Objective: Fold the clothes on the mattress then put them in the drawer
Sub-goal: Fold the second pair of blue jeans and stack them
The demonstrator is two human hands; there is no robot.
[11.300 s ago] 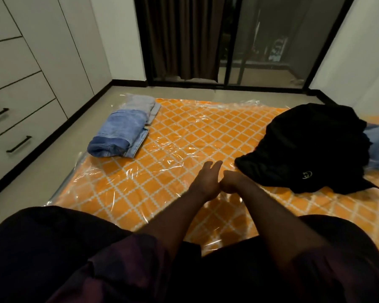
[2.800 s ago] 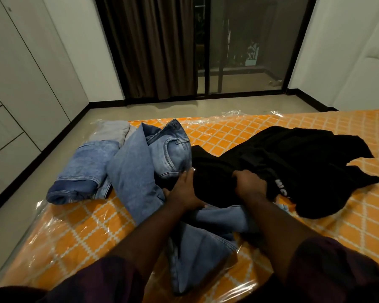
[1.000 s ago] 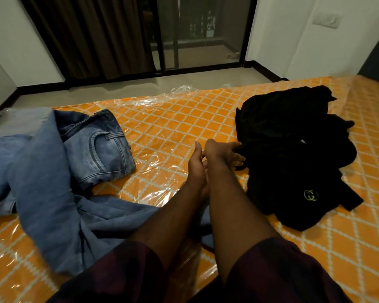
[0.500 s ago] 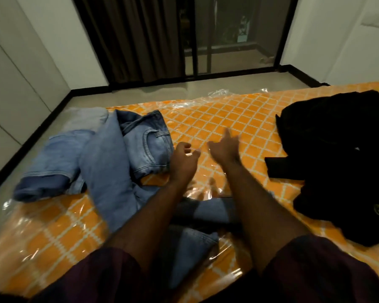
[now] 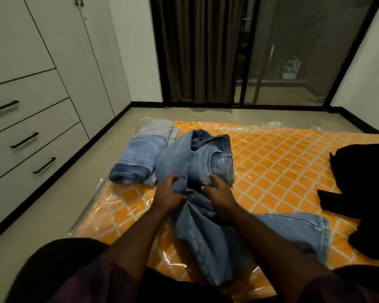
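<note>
A loose pair of light blue jeans [image 5: 208, 162] lies crumpled across the orange patterned mattress [image 5: 282, 162], one leg trailing toward me and one to the right. My left hand [image 5: 171, 191] grips a bunched fold of the denim near the waist. My right hand [image 5: 219, 191] holds the jeans just beside it, fingers curled into the cloth. Folded jeans [image 5: 136, 162] with a folded grey garment [image 5: 160, 127] behind them lie at the mattress's left corner. A heap of black clothes [image 5: 363, 180] sits at the right edge.
White drawers with black handles [image 5: 24, 139] line the left wall, all shut. A strip of bare floor [image 5: 70, 193] runs between them and the mattress. Dark curtains and a glass sliding door [image 5: 271, 62] stand beyond the mattress.
Both hands have gone from the bare mattress to the loose jeans and taken hold of them. My view has swung left, so the drawers show and the black clothes sit at the edge.
</note>
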